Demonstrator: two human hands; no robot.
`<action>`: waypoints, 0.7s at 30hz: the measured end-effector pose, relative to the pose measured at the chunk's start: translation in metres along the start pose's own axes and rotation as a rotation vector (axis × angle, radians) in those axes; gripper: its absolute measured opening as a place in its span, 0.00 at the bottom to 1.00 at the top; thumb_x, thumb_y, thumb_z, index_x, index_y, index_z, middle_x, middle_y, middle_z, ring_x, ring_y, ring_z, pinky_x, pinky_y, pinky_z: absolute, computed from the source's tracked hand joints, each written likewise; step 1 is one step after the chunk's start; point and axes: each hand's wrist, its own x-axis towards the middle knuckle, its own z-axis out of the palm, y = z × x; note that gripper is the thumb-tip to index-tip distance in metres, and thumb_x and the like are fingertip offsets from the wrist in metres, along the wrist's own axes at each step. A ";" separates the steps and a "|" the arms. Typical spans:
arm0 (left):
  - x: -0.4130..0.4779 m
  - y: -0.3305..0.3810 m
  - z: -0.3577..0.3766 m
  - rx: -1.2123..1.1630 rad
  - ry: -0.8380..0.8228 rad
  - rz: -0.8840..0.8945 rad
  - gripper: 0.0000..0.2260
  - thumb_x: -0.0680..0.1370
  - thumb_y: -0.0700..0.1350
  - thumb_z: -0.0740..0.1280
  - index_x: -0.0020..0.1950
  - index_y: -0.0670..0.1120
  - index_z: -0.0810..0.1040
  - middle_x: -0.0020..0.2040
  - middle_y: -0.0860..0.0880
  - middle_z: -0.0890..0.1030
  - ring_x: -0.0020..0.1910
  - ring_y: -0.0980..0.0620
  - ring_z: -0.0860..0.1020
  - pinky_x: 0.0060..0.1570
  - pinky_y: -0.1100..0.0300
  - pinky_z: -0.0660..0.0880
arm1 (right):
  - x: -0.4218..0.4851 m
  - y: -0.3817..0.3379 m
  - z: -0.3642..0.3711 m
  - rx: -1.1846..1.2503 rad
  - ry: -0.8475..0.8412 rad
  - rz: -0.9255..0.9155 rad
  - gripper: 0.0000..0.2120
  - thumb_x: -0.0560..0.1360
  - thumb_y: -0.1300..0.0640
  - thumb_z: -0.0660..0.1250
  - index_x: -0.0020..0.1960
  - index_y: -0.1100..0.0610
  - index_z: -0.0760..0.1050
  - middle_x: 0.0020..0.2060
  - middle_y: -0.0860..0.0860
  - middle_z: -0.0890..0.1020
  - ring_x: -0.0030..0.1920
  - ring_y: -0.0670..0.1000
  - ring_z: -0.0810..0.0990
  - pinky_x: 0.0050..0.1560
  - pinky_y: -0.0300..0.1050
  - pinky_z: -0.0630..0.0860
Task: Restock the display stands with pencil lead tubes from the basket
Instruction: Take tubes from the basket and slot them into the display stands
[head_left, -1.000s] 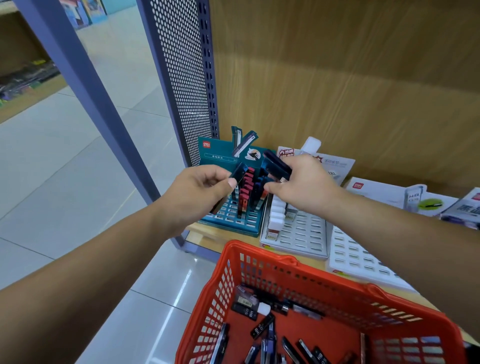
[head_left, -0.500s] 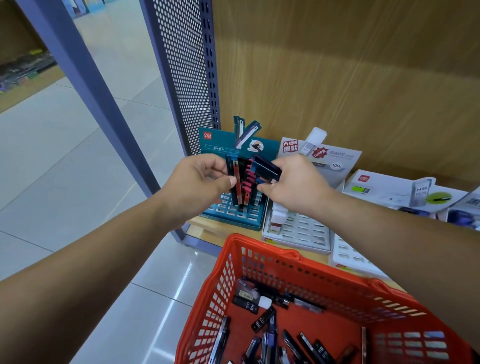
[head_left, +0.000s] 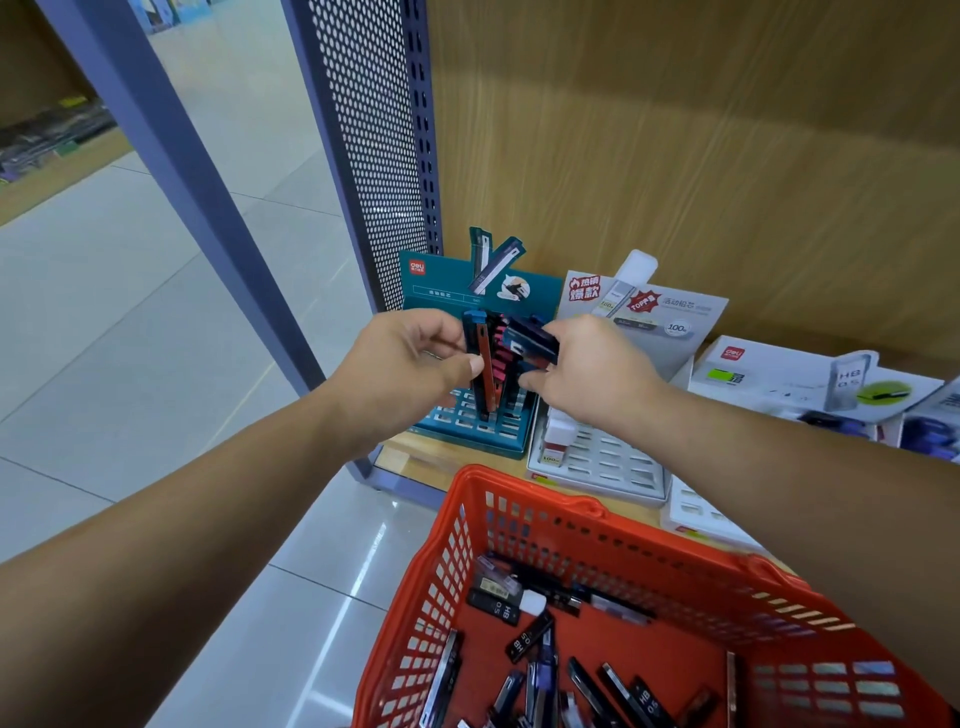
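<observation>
Left hand (head_left: 410, 364) pinches one slim lead tube (head_left: 488, 395) upright near its top, lower end among the slots of the teal stand (head_left: 467, 436). Right hand (head_left: 592, 374), just beside, curls round a bundle of dark tubes (head_left: 530, 339). More lie loose in the red basket (head_left: 675, 571). Likely light, stiff, slick plastic; pinch the flat sides near the cap.

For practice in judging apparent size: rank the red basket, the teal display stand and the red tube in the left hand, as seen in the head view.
1. Red basket, helped by being nearest the camera.
2. Teal display stand, partly hidden.
3. Red tube pinched by the left hand.
</observation>
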 end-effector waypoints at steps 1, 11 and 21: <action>0.000 0.001 0.001 0.003 -0.004 0.006 0.03 0.77 0.40 0.76 0.46 0.43 0.83 0.43 0.43 0.85 0.43 0.46 0.85 0.43 0.52 0.85 | 0.000 -0.001 -0.003 0.077 0.022 0.007 0.15 0.72 0.51 0.78 0.36 0.48 0.72 0.34 0.47 0.80 0.40 0.54 0.81 0.39 0.47 0.77; -0.001 0.011 0.018 0.017 -0.082 0.038 0.07 0.74 0.35 0.78 0.47 0.45 0.83 0.41 0.43 0.86 0.40 0.50 0.85 0.44 0.59 0.83 | -0.020 -0.017 -0.044 0.447 -0.014 -0.099 0.03 0.76 0.57 0.76 0.45 0.54 0.82 0.40 0.53 0.86 0.39 0.48 0.83 0.45 0.42 0.79; 0.003 -0.043 0.027 0.548 -0.007 -0.059 0.11 0.80 0.49 0.72 0.61 0.48 0.83 0.59 0.50 0.82 0.59 0.49 0.80 0.53 0.59 0.76 | -0.017 0.006 -0.019 0.115 0.058 -0.112 0.13 0.79 0.50 0.71 0.38 0.46 0.72 0.30 0.45 0.75 0.33 0.48 0.75 0.37 0.47 0.75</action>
